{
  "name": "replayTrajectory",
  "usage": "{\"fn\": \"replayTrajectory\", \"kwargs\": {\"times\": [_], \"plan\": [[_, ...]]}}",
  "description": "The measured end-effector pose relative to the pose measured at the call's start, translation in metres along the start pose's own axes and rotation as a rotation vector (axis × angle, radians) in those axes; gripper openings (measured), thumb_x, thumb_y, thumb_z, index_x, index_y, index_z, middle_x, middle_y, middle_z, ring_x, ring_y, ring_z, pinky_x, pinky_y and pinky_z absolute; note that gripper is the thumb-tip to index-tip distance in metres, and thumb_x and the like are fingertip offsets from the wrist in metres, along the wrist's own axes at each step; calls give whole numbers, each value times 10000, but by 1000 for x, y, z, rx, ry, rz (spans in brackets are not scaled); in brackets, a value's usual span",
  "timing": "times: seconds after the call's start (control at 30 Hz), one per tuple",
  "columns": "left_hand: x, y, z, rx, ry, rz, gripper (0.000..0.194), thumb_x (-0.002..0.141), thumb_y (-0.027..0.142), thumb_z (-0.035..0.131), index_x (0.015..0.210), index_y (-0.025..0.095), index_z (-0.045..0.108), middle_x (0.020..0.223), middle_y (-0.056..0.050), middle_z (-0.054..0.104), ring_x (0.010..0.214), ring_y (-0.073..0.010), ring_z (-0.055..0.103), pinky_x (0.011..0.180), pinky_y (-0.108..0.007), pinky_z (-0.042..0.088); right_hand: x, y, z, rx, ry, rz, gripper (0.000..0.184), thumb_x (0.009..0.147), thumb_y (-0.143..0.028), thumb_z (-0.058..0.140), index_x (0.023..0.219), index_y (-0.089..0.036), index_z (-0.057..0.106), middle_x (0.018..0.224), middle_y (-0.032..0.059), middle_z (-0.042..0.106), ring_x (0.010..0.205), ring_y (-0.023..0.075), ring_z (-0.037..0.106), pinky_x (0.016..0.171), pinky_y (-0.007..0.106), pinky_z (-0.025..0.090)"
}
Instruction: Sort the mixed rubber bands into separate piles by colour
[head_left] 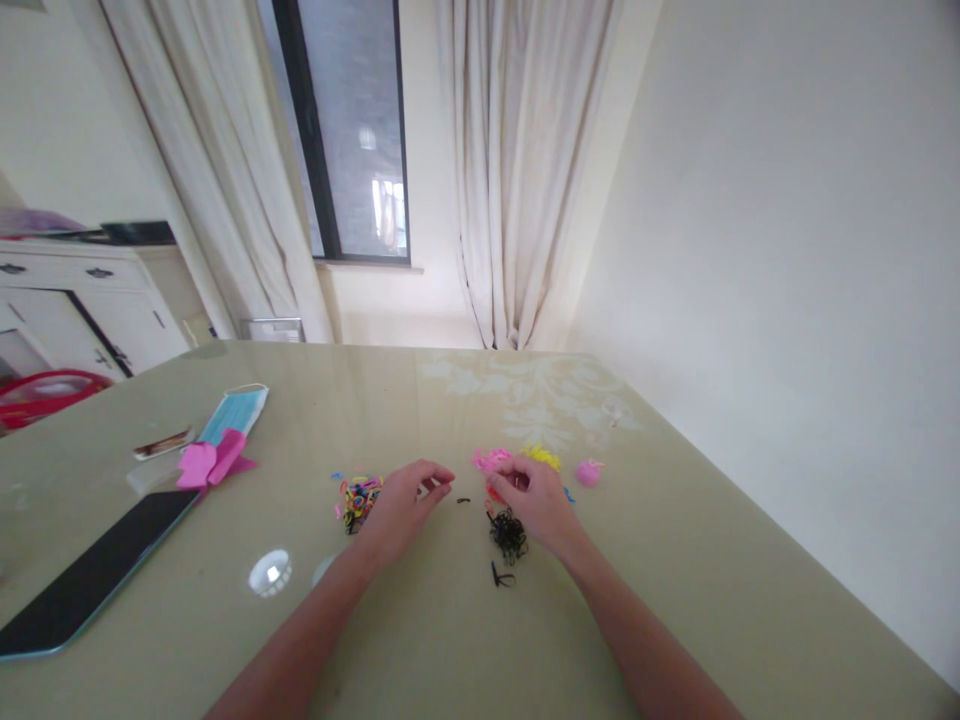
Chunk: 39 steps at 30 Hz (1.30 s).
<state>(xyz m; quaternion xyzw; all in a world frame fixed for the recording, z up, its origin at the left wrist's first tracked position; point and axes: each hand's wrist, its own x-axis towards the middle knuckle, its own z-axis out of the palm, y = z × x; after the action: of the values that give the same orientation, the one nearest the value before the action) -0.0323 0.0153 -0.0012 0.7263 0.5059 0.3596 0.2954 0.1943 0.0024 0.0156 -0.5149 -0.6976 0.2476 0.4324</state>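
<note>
My left hand (pixel 409 505) hovers at the right edge of a mixed pile of small colourful rubber bands (pixel 360 500). Its thumb and fingers curve with a small gap between the tips, and nothing shows in them. My right hand (pixel 536 495) is pinched above the sorted heaps; whatever may be between its fingertips is too small to make out. Around it lie a pink heap (pixel 491 459), a yellow heap (pixel 541 456) and some red bands (pixel 495 493), partly covered by the hand. Closer to me is a heap of black bands (pixel 508 536). One dark band (pixel 463 500) lies between my hands.
A few black bands (pixel 502 576) lie nearest me. At right sits a pink bundle (pixel 589 472). Leftward are a dark-screened phone or tablet (pixel 101 570), pink paper (pixel 214 460), a blue face mask (pixel 236 412) and a shiny clear dome (pixel 270 573). A wall borders the table's right side.
</note>
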Motion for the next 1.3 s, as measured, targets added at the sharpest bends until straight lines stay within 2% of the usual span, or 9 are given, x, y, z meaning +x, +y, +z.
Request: {"fn": "replayTrajectory", "kwargs": {"times": [0.13, 0.3, 0.43, 0.57, 0.8, 0.93, 1.03, 1.2, 1.3], "plan": [[-5, -4, 11, 176, -122, 45, 233, 907, 300, 624, 1060, 241, 789, 1076, -74, 742, 950, -238, 686, 890, -356, 502, 1, 4, 1, -18, 16, -1, 258, 877, -322, 640, 654, -195, 669, 600, -12, 577, 564, 146, 482, 526, 257, 344], [-7, -3, 21, 347, -140, 114, 215, 965, 238, 556, 953, 213, 769, 1026, -84, 712, 1011, -250, 650, 906, -347, 474, -1, 5, 4, -53, 4, -2, 193, 870, -257, 656, 699, -181, 709, 624, -6, 616, 588, 152, 527, 564, 265, 369], [-7, 3, 21, 356, -56, 170, 184, 999, 256, 545, 948, 212, 716, 990, -62, 710, 950, -229, 644, 855, -332, 474, -3, 4, 8, -60, -63, 10, 176, 867, -241, 672, 719, -173, 739, 617, -3, 627, 588, 146, 523, 575, 264, 367], [-10, 9, 22, 288, 42, 284, 174, 1021, 315, 553, 968, 226, 692, 973, -34, 702, 929, -212, 630, 861, -336, 474, -4, 2, 8, -8, -147, 18, 190, 880, -303, 679, 789, -170, 780, 621, 0, 618, 587, 139, 486, 557, 258, 343], [-14, 12, 24, 236, 166, 384, 134, 1024, 279, 562, 992, 225, 679, 983, -26, 704, 934, -191, 625, 867, -316, 476, -3, 2, 9, 102, -194, 70, 225, 858, -337, 684, 733, -159, 741, 609, -8, 570, 574, 128, 459, 538, 261, 316], [-13, 14, 21, 228, 175, 400, 174, 1040, 303, 534, 1024, 221, 686, 1014, -33, 708, 966, -186, 627, 896, -310, 479, -3, -1, 6, 200, -191, 123, 232, 831, -352, 709, 706, -156, 708, 596, -8, 566, 566, 129, 466, 536, 265, 313], [-10, 14, 7, 352, 153, 295, 249, 1055, 343, 488, 1129, 215, 688, 1105, -62, 713, 1026, -210, 635, 951, -352, 475, -4, -7, -3, 366, -151, 163, 287, 822, -422, 752, 720, -156, 713, 619, 1, 590, 585, 132, 484, 561, 271, 339], [-9, 2, -22, 834, 69, -133, 265, 993, 336, 561, 1133, 186, 728, 1191, -144, 700, 1158, -340, 609, 968, -482, 456, -5, -17, -27, 630, -138, 203, 298, 777, -458, 841, 761, -168, 773, 669, 5, 618, 604, 119, 477, 594, 268, 370], [-9, -7, -30, 906, -21, -222, 258, 971, 321, 581, 1137, 188, 726, 1190, -146, 695, 1169, -348, 615, 950, -476, 463, -7, -19, -35, 700, -157, 188, 271, 776, -435, 858, 737, -179, 780, 628, -16, 567, 570, 99, 412, 573, 260, 334]]}}
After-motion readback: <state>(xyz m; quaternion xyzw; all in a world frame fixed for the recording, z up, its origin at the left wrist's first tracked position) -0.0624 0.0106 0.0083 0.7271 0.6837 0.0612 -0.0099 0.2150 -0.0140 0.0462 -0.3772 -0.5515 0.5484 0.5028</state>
